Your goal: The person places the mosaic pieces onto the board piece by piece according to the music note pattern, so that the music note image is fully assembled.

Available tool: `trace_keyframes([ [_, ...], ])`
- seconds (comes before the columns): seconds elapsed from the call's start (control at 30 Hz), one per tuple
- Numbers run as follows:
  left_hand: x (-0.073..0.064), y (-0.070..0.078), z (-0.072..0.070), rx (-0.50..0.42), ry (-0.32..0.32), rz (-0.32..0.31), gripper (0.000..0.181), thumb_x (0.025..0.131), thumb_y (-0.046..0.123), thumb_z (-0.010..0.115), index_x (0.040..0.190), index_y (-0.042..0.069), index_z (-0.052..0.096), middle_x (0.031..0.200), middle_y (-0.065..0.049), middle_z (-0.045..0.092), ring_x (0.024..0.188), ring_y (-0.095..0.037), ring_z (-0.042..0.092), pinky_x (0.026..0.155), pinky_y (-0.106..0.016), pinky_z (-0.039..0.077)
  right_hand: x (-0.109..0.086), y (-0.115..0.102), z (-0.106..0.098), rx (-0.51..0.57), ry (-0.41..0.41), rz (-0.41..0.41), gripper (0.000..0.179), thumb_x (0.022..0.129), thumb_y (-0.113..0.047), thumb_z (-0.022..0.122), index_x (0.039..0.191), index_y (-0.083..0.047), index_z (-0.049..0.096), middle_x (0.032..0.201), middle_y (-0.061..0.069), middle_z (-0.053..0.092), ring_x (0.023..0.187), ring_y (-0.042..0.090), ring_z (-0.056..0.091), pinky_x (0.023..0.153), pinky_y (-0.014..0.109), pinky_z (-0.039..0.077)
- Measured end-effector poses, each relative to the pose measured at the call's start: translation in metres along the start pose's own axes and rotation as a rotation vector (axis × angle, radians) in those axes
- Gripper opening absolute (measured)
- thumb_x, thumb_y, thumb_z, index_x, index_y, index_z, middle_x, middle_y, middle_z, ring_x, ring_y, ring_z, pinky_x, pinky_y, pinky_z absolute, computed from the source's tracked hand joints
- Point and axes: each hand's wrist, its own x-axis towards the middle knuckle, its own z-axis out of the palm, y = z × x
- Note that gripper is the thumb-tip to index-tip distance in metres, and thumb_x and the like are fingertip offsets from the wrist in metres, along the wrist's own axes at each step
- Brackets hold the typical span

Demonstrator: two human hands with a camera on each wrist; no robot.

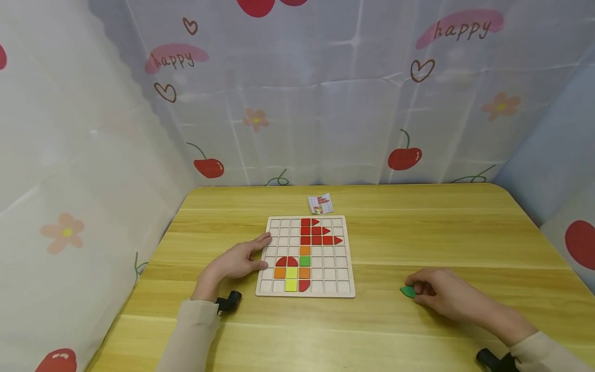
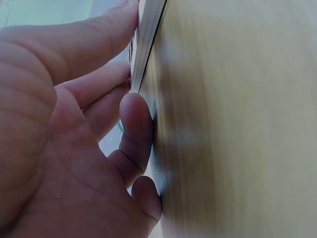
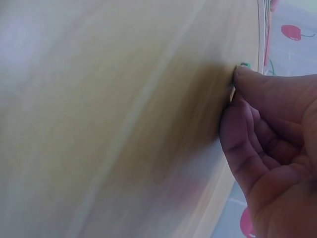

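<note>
My right hand pinches a green leaf-shaped piece between thumb and fingers, low over the table to the right of a pale wooden grid board. In the right wrist view only a bit of the green piece shows past the thumb. My left hand touches the board's left edge with thumb and fingertips, the fingers loosely extended. On the board lie red squares with pointed ends, orange squares, a green square, yellow squares and rounded red pieces.
A small printed card with a coloured grid picture lies just behind the board. The wooden table meets a patterned curtain at its back edge. Curtains also stand at the left and right sides.
</note>
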Motion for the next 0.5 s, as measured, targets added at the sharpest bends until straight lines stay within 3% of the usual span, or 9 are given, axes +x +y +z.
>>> trace_keyframes([
  [0.27, 0.0005, -0.0003, 0.0005, -0.015, -0.002, -0.001, 0.074, 0.100, 0.028, 0.069, 0.163, 0.017, 0.032, 0.173, 0.001, 0.021, 0.157, -0.030, 0.026, 0.123, -0.052, 0.029, 0.0001, 0.0012, -0.0017, 0.013, -0.037, -0.033, 0.025, 0.088, -0.006, 0.079, 0.112, -0.005, 0.073, 0.094, -0.009, 0.066, 0.080, -0.004, 0.054, 0.067, 0.023, 0.050],
  [0.5, 0.0007, -0.0009, 0.0013, -0.002, 0.001, 0.004, 0.074, 0.100, 0.026, 0.069, 0.163, 0.017, 0.031, 0.173, 0.002, 0.021, 0.157, -0.030, 0.026, 0.123, -0.051, 0.030, 0.0031, -0.0018, 0.0022, -0.016, -0.032, -0.094, 0.012, 0.094, -0.010, 0.075, 0.102, -0.017, 0.072, 0.085, -0.015, 0.062, 0.073, -0.005, 0.051, 0.062, 0.022, 0.047],
])
